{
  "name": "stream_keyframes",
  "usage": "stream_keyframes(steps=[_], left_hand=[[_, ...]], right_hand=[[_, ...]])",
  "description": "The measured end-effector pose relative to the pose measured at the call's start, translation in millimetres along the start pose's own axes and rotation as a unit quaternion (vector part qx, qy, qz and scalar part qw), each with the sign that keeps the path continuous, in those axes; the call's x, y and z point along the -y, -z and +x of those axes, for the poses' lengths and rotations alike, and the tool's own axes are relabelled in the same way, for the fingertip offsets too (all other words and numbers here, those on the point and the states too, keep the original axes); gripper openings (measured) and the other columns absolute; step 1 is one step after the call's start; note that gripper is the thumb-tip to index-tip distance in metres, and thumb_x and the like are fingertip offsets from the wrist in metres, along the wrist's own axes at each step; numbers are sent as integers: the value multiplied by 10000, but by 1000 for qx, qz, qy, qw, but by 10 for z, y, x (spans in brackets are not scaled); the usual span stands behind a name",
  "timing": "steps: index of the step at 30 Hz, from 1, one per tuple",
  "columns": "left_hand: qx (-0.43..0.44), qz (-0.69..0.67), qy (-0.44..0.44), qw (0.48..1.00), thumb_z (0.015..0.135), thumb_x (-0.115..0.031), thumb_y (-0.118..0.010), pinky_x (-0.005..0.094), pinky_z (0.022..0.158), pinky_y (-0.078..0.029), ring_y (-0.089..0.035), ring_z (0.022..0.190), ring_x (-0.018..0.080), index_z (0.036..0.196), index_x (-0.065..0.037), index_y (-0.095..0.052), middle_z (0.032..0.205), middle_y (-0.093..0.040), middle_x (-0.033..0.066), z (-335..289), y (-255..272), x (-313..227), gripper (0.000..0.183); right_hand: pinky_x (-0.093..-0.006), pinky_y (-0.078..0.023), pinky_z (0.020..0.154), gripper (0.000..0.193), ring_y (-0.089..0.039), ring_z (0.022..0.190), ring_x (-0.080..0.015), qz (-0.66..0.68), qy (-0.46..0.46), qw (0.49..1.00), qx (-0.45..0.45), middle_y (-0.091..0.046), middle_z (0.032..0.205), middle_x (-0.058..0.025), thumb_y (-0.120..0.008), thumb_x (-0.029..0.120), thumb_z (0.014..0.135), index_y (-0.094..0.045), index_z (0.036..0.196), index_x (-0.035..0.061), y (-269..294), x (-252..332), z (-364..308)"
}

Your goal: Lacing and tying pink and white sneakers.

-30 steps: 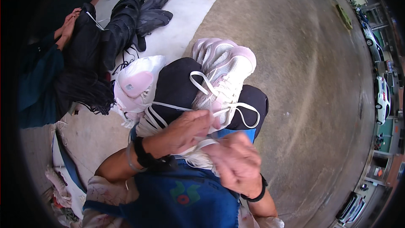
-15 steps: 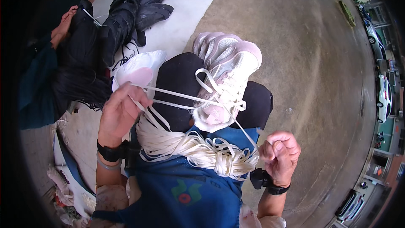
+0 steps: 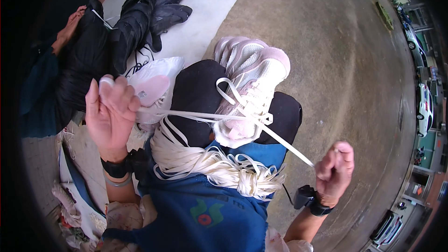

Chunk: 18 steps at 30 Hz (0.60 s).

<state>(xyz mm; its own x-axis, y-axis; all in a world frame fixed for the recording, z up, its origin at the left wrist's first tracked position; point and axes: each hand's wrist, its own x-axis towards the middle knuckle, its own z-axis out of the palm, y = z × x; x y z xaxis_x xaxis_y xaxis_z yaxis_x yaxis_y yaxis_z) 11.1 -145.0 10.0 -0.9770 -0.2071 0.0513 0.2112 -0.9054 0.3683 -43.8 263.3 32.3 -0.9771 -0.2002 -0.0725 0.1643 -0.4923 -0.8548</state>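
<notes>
The left hand (image 3: 112,116) is raised at the left of the person's lap, with the fingers bent, and it grips one end of a white shoelace (image 3: 291,150); the fingers are slightly blurred. The right hand (image 3: 335,172) is at the opposite side, closed around the other end of this shoelace, and the two stretches between the hands and the shoe look taut. They meet at the lacing of a pink-and-white sneaker (image 3: 261,91), which lies over the person's black-clothed knees (image 3: 198,98), its toe pointing away from the body. One loose loop stands on its left side. Behind it, similar sneakers (image 3: 232,51) are stacked closely in a row. Nearer to the body, a bundle of cream shoelaces (image 3: 200,161) rests on the blue apron (image 3: 168,214). Beside the left hand is a white shoe with a pink inner piece (image 3: 155,89). Farther left, black shoes (image 3: 135,23) lie on a white sheet (image 3: 205,14), near a co-worker's hand (image 3: 70,28).
</notes>
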Motion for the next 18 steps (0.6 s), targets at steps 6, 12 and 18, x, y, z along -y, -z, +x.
stream_keyframes(steps=[6,12,18], left_hand=[[18,644,104,758,952,-133,-509,262,674,-453,-530,701,119,974,-14,-581,786,-569,43,39,-131,350,141],[102,773,85,621,873,-53,-581,319,795,-488,-653,862,236,980,8,-623,932,-674,135,90,-118,724,130],[155,791,123,578,832,-96,-656,374,728,-494,-639,836,310,945,-12,-613,910,-644,132,96,-142,766,147]], right_hand=[[-252,-406,570,191,-480,623,-108,-506,4,861,56,-516,751,-41,-577,20,882,-665,1051,2,-348,-462,111],[-335,-470,560,185,-577,615,-242,-626,35,779,32,-571,781,-140,-641,21,852,-646,1030,-25,-501,-622,132],[-339,-487,571,151,-607,638,-257,-624,50,773,109,-588,752,-127,-680,18,814,-665,963,0,-451,-592,93]])
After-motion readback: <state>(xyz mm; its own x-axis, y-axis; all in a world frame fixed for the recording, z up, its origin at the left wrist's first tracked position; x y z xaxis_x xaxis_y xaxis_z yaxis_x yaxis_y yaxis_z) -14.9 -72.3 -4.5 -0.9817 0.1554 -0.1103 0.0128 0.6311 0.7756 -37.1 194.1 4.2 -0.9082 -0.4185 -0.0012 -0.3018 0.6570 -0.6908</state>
